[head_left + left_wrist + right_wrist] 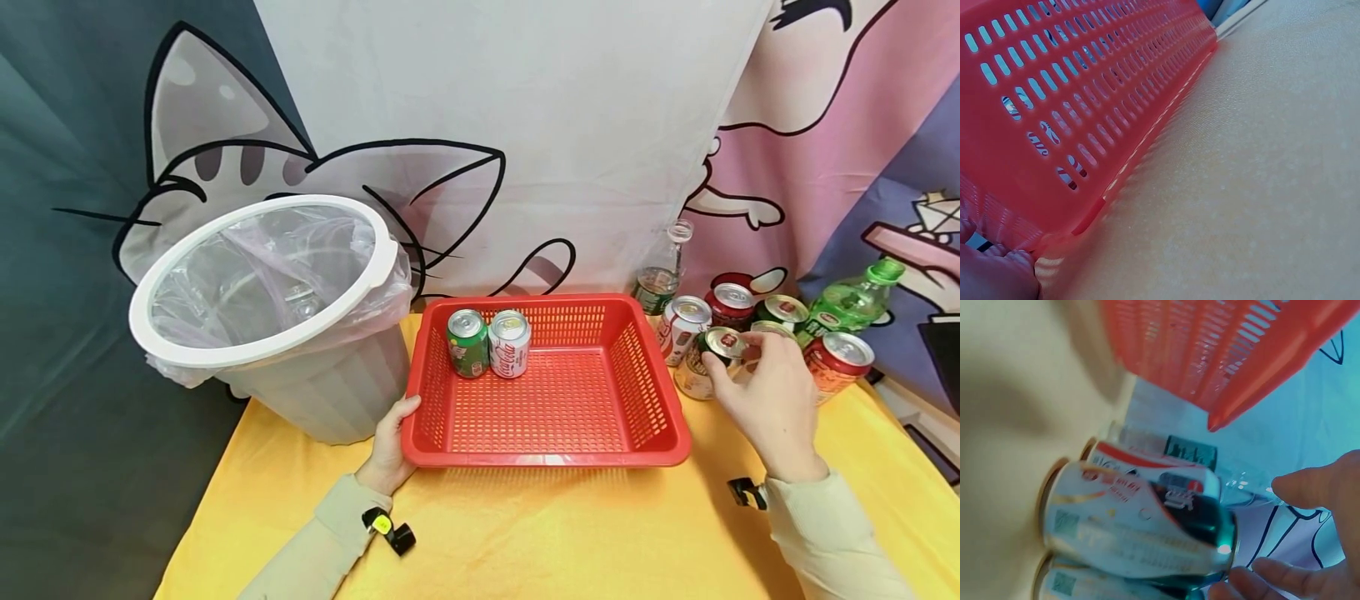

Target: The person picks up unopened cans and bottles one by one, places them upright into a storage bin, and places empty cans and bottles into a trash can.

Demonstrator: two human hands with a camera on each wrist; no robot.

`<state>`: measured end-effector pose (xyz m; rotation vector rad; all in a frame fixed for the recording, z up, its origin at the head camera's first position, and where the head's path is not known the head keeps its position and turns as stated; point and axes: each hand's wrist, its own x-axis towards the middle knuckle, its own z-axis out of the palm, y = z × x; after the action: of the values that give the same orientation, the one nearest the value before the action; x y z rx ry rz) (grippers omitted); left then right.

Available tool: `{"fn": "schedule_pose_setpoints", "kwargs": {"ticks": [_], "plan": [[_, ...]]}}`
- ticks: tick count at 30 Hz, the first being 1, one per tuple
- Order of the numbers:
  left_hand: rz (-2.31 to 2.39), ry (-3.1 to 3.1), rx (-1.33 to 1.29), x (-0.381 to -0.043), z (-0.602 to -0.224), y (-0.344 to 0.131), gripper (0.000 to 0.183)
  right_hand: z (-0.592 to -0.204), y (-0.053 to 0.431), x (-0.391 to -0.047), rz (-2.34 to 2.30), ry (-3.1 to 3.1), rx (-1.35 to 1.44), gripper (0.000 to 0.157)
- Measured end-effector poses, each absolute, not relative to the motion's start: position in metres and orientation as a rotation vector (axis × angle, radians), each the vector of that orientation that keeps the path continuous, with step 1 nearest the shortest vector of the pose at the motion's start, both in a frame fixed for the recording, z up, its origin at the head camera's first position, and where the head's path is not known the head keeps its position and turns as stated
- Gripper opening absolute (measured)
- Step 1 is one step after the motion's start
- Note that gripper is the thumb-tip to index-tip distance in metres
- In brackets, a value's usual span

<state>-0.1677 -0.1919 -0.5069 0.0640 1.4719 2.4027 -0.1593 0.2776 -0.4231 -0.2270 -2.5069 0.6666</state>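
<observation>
The yellow surface [570,533] stretches out before you, and the bin [330,396], its rim draped with a clear bag, stands at the left. Just right of it you have the red basket [540,421], open side up, its long axis running left to right across your front.

Your right hand [772,400] is over the cans to the right of the basket. Its grip is partly spread about the top of one gold-and-green can [697,379], thumb well apart from the fingers. In the right wrist view the fingertips are at that can's top rim; you cannot tell whether they touch. Your left hand [390,446] holds the basket at its near left corner, thumb against the rim, the other fingers mostly hidden.

The green bottle [847,307] stands at the far right, the clear bottle [660,273] behind the cans, near the basket's far right corner. The gold-and-green can is upright, long axis vertical, lid up, between the red-and-white can [681,329] and your hand. Inside the basket, toward its far left, a green can [470,354] and a white can [510,350] stand upright side by side.
</observation>
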Motion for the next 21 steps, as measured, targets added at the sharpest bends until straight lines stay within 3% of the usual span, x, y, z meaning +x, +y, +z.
{"fn": "schedule_pose_setpoints", "kwargs": {"ticks": [11,21], "plan": [[2.393,1.481,0.055,-0.168,-0.506,-0.192,0.061,-0.440,0.285,-0.164,0.613,-2.561,-0.457,0.079],[2.399,1.467,0.071,-0.167,-0.506,-0.192,0.056,-0.453,0.281,-0.171,0.587,-2.491,-0.551,0.084]]}}
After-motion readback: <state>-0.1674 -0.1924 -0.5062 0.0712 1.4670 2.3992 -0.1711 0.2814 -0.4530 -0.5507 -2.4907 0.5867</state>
